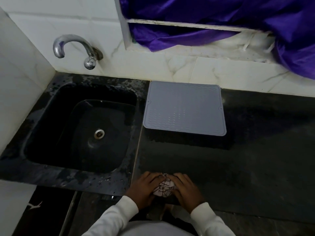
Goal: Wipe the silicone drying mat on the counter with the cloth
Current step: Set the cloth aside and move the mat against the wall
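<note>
Head view, single camera.
We look steeply down and forward at the tabletop (255, 150) from close above, facing the tiled wall (187, 65).

I see two bare hands, the left hand (144, 188) and the right hand (185, 189), with no rings, no watch and no gloves on them. Behind each hand comes a long white sleeve: the left sleeve (117, 217) and the right sleeve (209, 220). Each sleeve ends at the wrist in a thicker, folded cuff. Between the sleeves, below the hands, a pale garment (150, 229) covers the body.
</note>
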